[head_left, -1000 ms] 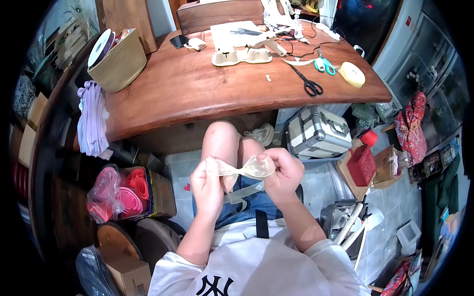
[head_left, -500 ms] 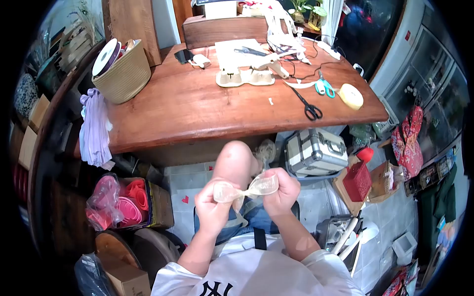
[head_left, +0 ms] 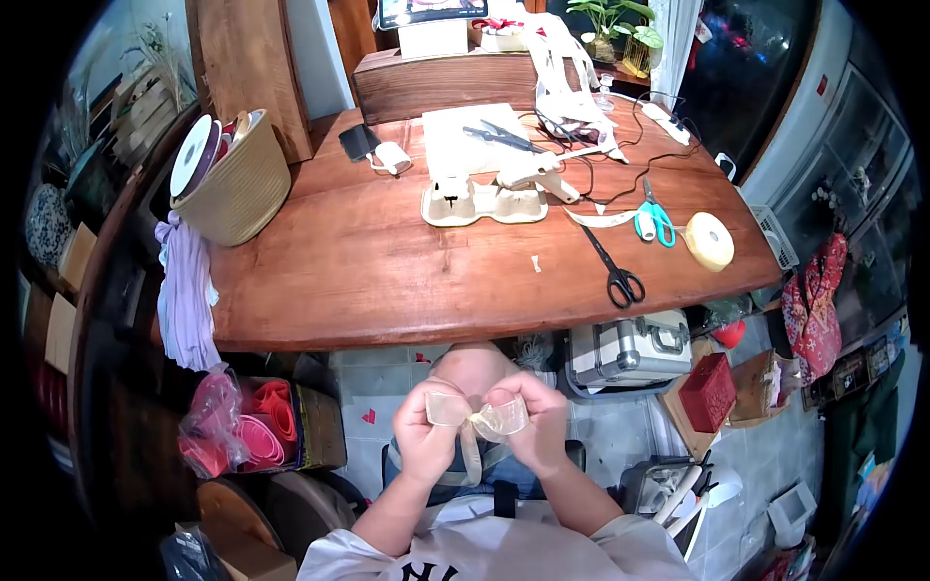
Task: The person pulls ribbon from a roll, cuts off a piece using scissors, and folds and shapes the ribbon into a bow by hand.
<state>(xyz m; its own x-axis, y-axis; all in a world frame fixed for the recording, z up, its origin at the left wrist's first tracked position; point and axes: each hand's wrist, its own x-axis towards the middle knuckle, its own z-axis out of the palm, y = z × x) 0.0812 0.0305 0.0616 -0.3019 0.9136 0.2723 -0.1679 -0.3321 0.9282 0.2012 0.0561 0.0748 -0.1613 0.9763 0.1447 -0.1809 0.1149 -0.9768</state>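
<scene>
A sheer cream ribbon bow (head_left: 481, 421) is held between both hands over my lap, in front of the table's near edge. My left hand (head_left: 426, 426) pinches its left loop, and my right hand (head_left: 535, 421) pinches its right loop. The bow's middle is gathered into a narrow knot, and ribbon tails hang below it over my jeans. On the wooden table (head_left: 368, 281) beyond lie black scissors (head_left: 612, 271), teal scissors (head_left: 656, 221) and a roll of cream ribbon (head_left: 709, 241).
A pulp tray (head_left: 484, 201) stands on the table with a white glue gun (head_left: 538, 174) by it. A woven basket (head_left: 232, 184) with ribbon spools is at the left. A silver case (head_left: 630, 351) stands under the right side, and pink items (head_left: 262, 436) fill a box at lower left.
The view has tilted upward, so the table appears lower and larger. My hands have come closer together, and the bow's loops look shorter and more folded.
</scene>
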